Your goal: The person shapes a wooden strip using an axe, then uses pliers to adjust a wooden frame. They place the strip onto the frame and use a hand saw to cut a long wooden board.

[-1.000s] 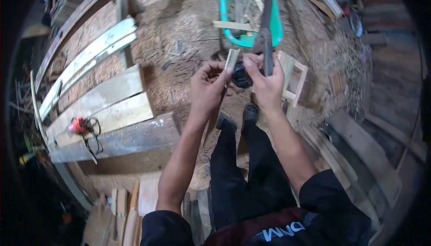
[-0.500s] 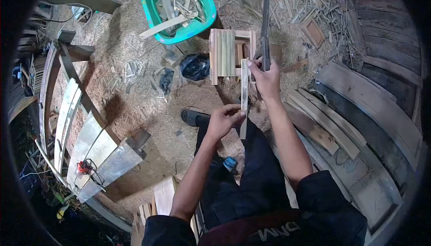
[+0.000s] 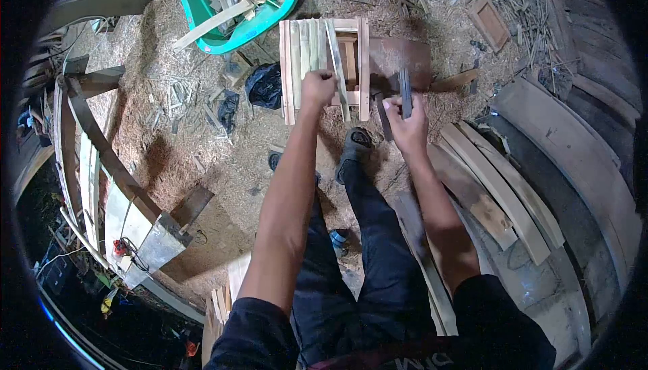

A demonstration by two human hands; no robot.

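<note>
A small wooden frame (image 3: pixel 286 73) lies on the ground ahead of me, its left part covered by several slats side by side. A loose wooden slat (image 3: pixel 335 51) rests at a slight slant over its open part. My left hand (image 3: pixel 317 91) is closed over the frame, fingertips at the slat's left edge; part of the grip is hidden. To the right of the frame, my right hand (image 3: pixel 410 127) is wrapped round a long, narrow dark tool (image 3: pixel 405 93), which is blurred and whose kind I cannot make out.
A green tub (image 3: pixel 287 6) of wood scraps stands beyond the frame to the left, near a black plastic bag (image 3: pixel 264 87). Curved planks (image 3: pixel 496 191) lie to my right. Metal-like panels with a red object (image 3: pixel 121 247) stand left. Sawdust and offcuts cover the ground.
My left hand has moved forward to the frame, and the slat held between both hands now lies on it. My right hand has lowered the dark tool beside the frame.
</note>
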